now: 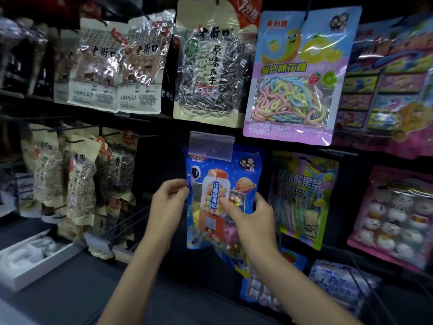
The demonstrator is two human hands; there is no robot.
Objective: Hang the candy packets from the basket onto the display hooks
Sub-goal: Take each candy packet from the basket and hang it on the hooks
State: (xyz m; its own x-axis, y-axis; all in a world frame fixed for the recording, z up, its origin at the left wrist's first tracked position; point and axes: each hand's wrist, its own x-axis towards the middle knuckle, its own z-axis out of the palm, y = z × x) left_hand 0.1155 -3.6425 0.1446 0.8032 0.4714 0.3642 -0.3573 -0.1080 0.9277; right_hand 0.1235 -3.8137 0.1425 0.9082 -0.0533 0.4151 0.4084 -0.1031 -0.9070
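At the left edge of the blue candy packet (pixel 220 184), a pinch is being applied by the left hand (pixel 169 202), thumb in front and fingers curled behind. On the packet's right side, a grip is taken by the right hand (pixel 253 216) too, its thumb laid across the printed gumball machine and the other fingers tucked round the back edge. The packet is held upright, flat against the dark display, and its top edge lies behind the clear label holder (pixel 210 144) at the tip of a hook; whether the hook is threaded through the packet cannot be told. Just below the packet, a second blue packet (pixel 234 256) is seen peeking out from behind. Down and right of the packet, the wire basket (pixel 369 283) is caught, with more blue and white packets lying in it. Just right of the packet, a yellow-green sour-strip packet (pixel 302 198) is hung. Above and right, a pink marshmallow packet (pixel 297 76) is displayed; straight above, a sunflower seed packet (pixel 208 66). Well left of the packet, brown seed bags (pixel 79 184) are hung in rows, and lower left a white box (pixel 35 256) is spotted.
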